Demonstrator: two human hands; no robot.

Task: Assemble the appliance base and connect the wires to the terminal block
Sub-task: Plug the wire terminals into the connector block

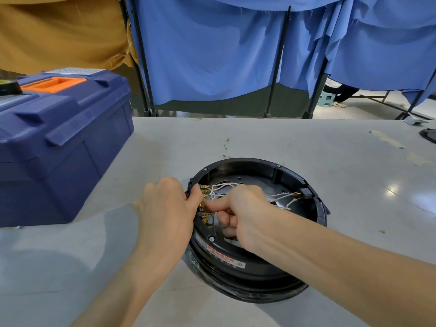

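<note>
A round black appliance base (259,263) lies open side up on the grey table, with a metal plate inside. On its left inner wall sits a terminal block (204,201) with several brass tabs. White wires (224,186) run from the tabs across the plate to a second connector (297,195) on the right. My left hand (165,204) grips the left rim of the base by the terminal block, thumb on the block's top. My right hand (240,213) is inside the base, fingers curled, forefinger and thumb pinching a wire end at a middle tab.
A large blue toolbox (63,142) with an orange handle stands on the table at the left, close to my left arm. A small wire scrap (227,143) lies behind the base. Blue curtains on black stands hang beyond the table's far edge. A dark object (428,135) sits at the right edge.
</note>
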